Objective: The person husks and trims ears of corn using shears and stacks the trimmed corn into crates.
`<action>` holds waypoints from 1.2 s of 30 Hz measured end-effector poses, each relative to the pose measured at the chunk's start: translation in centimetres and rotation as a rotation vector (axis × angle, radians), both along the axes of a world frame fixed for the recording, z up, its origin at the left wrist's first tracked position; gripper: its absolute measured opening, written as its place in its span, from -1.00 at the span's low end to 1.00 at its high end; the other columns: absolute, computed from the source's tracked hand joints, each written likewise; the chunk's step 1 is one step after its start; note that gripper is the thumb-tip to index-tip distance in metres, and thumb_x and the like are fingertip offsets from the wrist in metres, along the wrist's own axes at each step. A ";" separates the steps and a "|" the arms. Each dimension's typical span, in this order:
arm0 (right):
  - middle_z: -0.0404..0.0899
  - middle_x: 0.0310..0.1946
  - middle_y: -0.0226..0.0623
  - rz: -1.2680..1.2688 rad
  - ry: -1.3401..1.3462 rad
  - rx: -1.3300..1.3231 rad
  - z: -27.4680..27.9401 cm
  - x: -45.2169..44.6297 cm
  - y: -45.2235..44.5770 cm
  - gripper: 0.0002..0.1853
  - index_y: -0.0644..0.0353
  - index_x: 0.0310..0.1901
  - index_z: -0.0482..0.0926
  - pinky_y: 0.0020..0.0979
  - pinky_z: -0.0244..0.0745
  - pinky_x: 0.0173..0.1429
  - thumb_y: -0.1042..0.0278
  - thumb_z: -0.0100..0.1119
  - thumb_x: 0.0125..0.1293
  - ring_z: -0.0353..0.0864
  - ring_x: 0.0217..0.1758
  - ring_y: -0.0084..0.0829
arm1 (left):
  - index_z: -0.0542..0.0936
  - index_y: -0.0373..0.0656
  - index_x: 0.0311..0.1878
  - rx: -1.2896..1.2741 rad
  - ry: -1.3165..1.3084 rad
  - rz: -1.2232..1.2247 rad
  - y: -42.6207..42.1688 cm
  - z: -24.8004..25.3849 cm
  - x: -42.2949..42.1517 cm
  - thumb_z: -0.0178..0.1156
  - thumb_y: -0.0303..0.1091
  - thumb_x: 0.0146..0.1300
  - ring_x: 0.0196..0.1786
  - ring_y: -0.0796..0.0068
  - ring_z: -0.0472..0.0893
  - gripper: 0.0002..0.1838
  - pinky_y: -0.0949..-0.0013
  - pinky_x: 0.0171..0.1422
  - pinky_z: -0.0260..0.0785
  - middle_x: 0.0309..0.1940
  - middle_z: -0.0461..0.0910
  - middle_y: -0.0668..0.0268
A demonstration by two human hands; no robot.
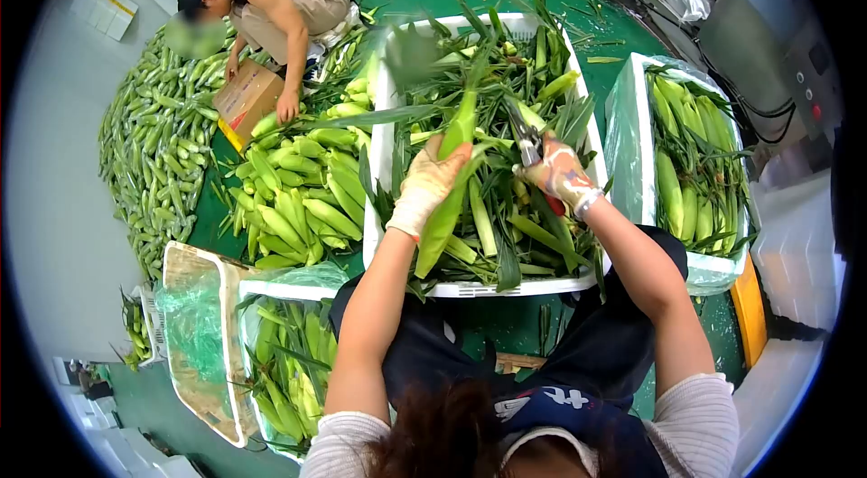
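My left hand (428, 184), in a work glove, is closed round a long green ear of corn (439, 234) still in its husk. The ear tilts over the white crate (488, 289), with its leafy end pointing away from me. In my gloved right hand (560, 176) is a pair of pruning shears (527, 142), its metal blades pointing away and a red handle partly showing under the palm. The blades are apart from the ear. Cut leaves and stalks (485, 218) fill the crate below both hands.
Left of the crate lies a heap of corn ears (293, 198); bagged corn (158, 153) is piled behind. A crouching person (280, 4) handles a cardboard box (247, 102). Lined corn boxes stand at right (694, 269) and lower left (291, 290).
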State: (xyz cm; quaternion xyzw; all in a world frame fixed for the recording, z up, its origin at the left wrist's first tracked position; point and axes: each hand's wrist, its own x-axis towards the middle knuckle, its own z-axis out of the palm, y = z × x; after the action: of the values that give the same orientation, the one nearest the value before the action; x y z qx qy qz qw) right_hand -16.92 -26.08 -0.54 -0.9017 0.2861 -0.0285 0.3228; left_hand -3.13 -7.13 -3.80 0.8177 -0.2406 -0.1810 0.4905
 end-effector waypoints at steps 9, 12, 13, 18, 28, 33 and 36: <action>0.50 -0.05 0.13 0.302 0.073 0.402 1.3 -2.8 3.1 -0.04 0.44 0.12 0.27 -0.32 0.36 0.18 -0.19 0.42 -0.12 0.51 0.06 -0.06 | 0.38 -0.34 0.18 -0.051 0.051 -0.115 3.5 1.5 1.5 0.29 -0.05 0.16 -0.03 0.21 0.60 -0.34 0.35 0.04 0.41 -0.11 0.63 0.06; 0.50 -0.04 0.12 0.347 0.000 0.468 -0.7 -2.0 1.8 -0.03 0.49 0.14 0.27 -0.34 0.38 0.15 -0.19 0.41 -0.10 0.51 0.05 -0.12 | 0.27 -0.41 0.26 -0.054 0.297 -0.257 3.8 4.2 -0.4 0.27 -0.38 0.21 0.00 0.56 0.57 -0.39 0.57 0.07 0.38 -0.05 0.63 0.26; 0.51 -0.06 0.12 0.396 -0.005 0.493 0.2 -1.4 1.3 -0.05 0.49 0.14 0.28 -0.34 0.40 0.13 -0.17 0.41 -0.09 0.52 0.03 -0.14 | 0.27 -0.41 0.26 -0.050 0.303 -0.261 3.8 4.8 -0.7 0.27 -0.38 0.21 0.00 0.56 0.57 -0.39 0.57 0.07 0.38 -0.05 0.63 0.26; 0.53 -0.59 -0.37 0.262 -0.015 0.896 1.2 -2.8 -0.2 -0.73 0.31 -0.29 0.49 -0.58 0.45 -0.57 0.39 0.35 0.04 0.48 -0.68 -0.59 | 0.27 -0.41 0.27 -0.101 0.275 -0.406 4.2 4.3 0.1 0.36 -0.29 0.14 -0.06 0.61 0.58 -0.28 0.56 0.03 0.41 -0.10 0.65 0.26; 0.49 -0.18 0.16 0.334 0.133 -0.146 0.2 -4.1 4.1 -0.23 0.36 -0.09 0.33 -0.15 0.45 0.00 -0.14 0.39 -0.13 0.54 -0.11 0.05 | 0.57 -0.12 -0.13 0.664 -0.586 -0.279 1.4 6.0 -2.5 0.33 0.09 -0.03 -0.18 0.18 0.64 -0.48 0.21 -0.12 0.46 -0.32 0.66 0.18; 0.57 -0.41 0.06 0.209 0.096 0.244 -1.6 -1.8 3.8 -0.34 0.41 -0.28 0.47 -0.23 0.47 -0.14 -0.10 0.44 -0.13 0.60 -0.28 -0.08 | 0.57 -0.05 -0.04 0.672 -0.636 -0.332 0.8 4.7 -3.7 0.35 0.12 -0.06 -0.16 0.17 0.64 -0.43 0.23 -0.09 0.46 -0.29 0.66 0.16; 0.51 -0.60 -0.32 -0.150 -0.007 0.740 -2.4 -1.6 2.1 -0.59 0.25 -0.41 0.54 -0.37 0.42 -0.47 0.02 0.40 0.04 0.48 -0.60 -0.42 | 0.57 -0.04 0.01 0.654 -0.566 -0.255 1.3 5.2 -3.2 0.36 0.13 -0.08 -0.17 0.18 0.64 -0.38 0.25 -0.07 0.46 -0.28 0.66 0.16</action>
State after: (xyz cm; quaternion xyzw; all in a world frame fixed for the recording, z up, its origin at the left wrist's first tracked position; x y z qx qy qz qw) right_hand -18.50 -23.98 -2.93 -0.7006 0.3411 0.0504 0.6248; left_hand -6.34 -5.80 1.41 0.9110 -0.3941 -0.0758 0.0952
